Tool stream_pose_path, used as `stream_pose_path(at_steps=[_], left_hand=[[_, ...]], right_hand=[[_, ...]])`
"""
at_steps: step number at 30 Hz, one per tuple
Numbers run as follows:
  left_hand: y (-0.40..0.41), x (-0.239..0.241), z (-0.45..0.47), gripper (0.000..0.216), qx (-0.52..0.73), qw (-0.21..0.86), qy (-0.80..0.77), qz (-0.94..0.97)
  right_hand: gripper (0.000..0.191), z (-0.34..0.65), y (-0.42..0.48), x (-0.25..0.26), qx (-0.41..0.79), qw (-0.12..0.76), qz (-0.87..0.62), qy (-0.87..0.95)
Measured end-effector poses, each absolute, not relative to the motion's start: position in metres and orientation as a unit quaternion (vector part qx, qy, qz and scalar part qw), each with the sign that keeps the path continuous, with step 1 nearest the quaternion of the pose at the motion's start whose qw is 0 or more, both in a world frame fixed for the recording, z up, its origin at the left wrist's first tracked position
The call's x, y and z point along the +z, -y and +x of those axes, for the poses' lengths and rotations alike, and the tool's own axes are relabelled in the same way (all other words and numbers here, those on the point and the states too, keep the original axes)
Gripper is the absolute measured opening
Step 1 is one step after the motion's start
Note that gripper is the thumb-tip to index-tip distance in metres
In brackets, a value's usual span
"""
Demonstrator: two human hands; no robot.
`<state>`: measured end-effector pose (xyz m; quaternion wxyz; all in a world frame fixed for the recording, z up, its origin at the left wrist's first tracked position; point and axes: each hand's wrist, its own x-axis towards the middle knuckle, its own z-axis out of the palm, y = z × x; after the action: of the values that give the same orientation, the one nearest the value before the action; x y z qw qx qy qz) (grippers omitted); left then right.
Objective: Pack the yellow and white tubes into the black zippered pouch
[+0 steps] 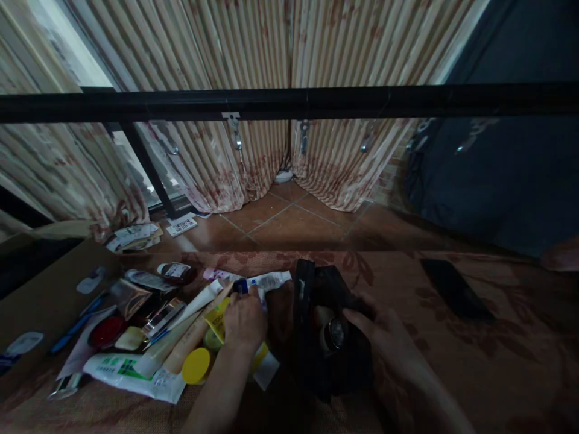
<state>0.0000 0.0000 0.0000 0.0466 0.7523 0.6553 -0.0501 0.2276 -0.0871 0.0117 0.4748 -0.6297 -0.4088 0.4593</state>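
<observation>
Gripping a white tube (270, 281) w/ closed fingers, left hand (244, 320); right hand (380, 337) holds black pouch (323, 325) open, beside scattered toiletries.

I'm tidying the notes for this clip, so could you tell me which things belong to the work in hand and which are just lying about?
In hand:
left hand on white tube
right hand holding black pouch

Lying about:
yellow lid
red disc
dark phone
papers

Dim room: striped curtains (253, 72), terracotta tile floor (294, 220), black rail (289, 102), patterned bedspread (452, 361).
</observation>
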Motion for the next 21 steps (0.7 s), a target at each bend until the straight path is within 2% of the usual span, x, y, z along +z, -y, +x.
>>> stream_pose_path(at_steps=[12, 21], left_hand=[[0.004, 0.007, 0.000, 0.032, -0.034, 0.115, -0.646, 0.754], [-0.003, 0.011, -0.012, 0.032, 0.054, 0.146, -0.648, 0.746]], right_hand=[[0.043, 0.225, 0.087, 0.011, 0.476, 0.479, -0.630, 0.384], [0.047, 0.222, 0.085, 0.014, 0.482, 0.474, -0.631, 0.381]])
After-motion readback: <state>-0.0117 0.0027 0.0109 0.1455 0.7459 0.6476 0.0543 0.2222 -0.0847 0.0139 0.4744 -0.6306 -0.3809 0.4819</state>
